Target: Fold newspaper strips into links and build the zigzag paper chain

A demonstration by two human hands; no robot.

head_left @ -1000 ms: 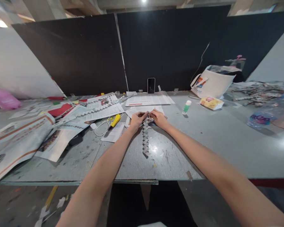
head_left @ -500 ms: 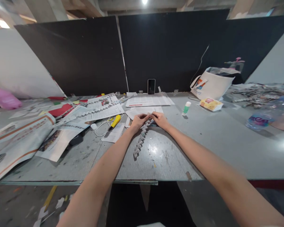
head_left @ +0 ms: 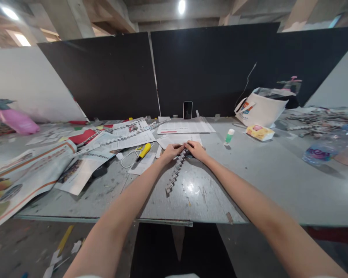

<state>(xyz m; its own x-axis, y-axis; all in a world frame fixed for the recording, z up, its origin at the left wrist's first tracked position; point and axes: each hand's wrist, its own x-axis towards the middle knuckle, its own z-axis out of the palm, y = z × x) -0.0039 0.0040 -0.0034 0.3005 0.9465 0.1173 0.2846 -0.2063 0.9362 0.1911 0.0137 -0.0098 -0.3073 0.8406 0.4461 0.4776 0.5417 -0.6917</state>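
A zigzag chain of folded paper (head_left: 175, 172) runs from between my hands down toward the front of the grey table. My left hand (head_left: 173, 151) pinches the chain's far end from the left. From the right, my right hand (head_left: 196, 150) closes on the same end, its fingertips meeting those of the left. The fingers hide the exact spot where they grip. Just beyond the hands lie white printed sheets (head_left: 183, 127). A yellow-handled cutter (head_left: 144, 151) rests on small papers to the left.
A phone (head_left: 187, 110) leans upright against the black partition. To the right stand a glue stick (head_left: 229, 137), a tissue pack (head_left: 260, 132), a white bag (head_left: 261, 108) and a plastic bottle (head_left: 319, 150). Newspapers (head_left: 31, 173) and more paper chains (head_left: 127, 136) cover the left side.
The view has tilted up and shifted slightly left. Both hands stay together at the chain's far end, with only small finger movements.
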